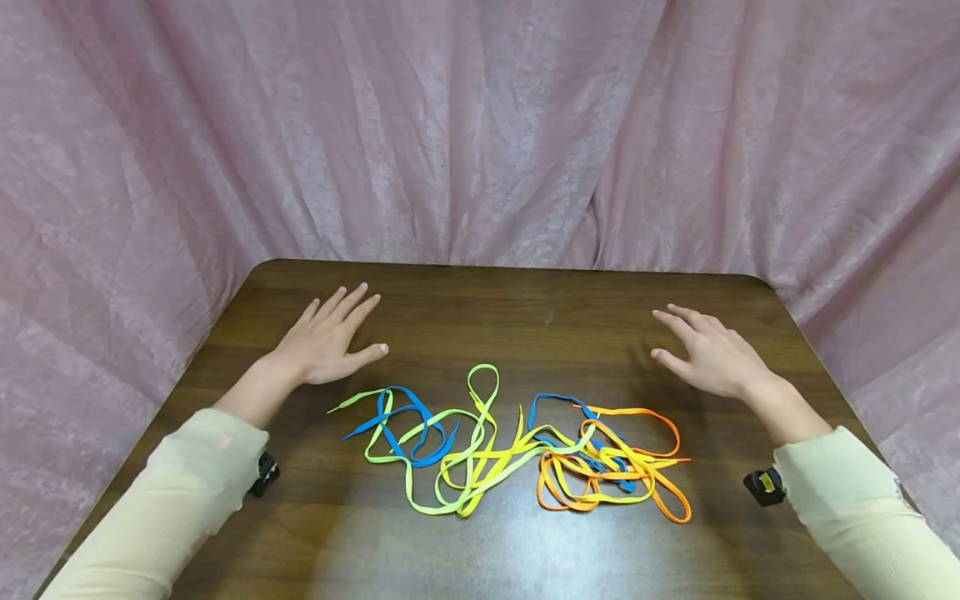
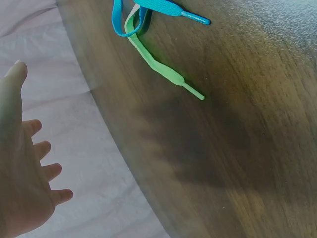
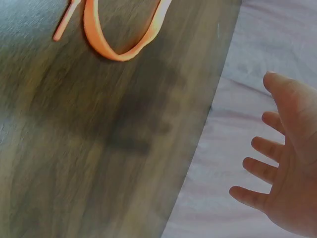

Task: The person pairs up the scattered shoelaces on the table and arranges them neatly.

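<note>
Several flat shoelaces lie in a loose tangle on the table. At the left of it, a blue shoelace (image 1: 393,440) crosses a light green shoelace (image 1: 409,483). A yellow shoelace (image 1: 517,447) runs through the middle, and an orange shoelace (image 1: 670,502) loops at the right with another blue shoelace (image 1: 545,395) among the strands. My left hand (image 1: 322,343) hovers up and left of the tangle, fingers spread and holding nothing. On the other side my right hand (image 1: 712,354) hangs over the table, fingers extended and holding nothing. Tipped lace ends show in both wrist views.
The brown wooden table (image 1: 465,308) has rounded far corners. Pink curtains (image 1: 450,133) hang behind it and along both sides. Each wrist carries a small black device, such as the left wrist device (image 1: 264,475).
</note>
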Available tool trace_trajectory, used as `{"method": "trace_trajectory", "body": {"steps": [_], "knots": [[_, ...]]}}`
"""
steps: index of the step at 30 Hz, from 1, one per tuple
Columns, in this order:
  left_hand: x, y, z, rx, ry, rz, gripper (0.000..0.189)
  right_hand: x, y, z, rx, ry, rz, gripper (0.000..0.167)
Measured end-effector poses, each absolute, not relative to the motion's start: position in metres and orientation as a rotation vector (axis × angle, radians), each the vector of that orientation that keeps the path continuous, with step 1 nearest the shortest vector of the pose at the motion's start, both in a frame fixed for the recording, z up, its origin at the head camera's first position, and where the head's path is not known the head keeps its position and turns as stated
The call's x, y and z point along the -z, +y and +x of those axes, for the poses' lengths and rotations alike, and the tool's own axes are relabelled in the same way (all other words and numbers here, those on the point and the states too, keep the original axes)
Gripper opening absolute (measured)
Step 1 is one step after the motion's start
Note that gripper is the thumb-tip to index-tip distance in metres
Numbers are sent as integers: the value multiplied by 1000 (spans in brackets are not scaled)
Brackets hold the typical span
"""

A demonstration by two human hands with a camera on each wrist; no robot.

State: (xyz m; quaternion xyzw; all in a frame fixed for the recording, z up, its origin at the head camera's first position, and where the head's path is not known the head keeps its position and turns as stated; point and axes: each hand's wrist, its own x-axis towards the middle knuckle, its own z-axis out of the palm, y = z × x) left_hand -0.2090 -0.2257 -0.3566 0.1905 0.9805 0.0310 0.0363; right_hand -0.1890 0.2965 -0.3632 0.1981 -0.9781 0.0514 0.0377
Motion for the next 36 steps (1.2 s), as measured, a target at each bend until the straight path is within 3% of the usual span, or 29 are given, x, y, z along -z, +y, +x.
{"method": "trace_trajectory", "body": {"steps": [16,36], "knots": [[367,-220,-198,-110,3049,748,80,369,260,-189,-181,-2974,755,58],[403,-171,-182,-158,2983,1116,71,379,212,-181,-203,-2900,951,50]]}}
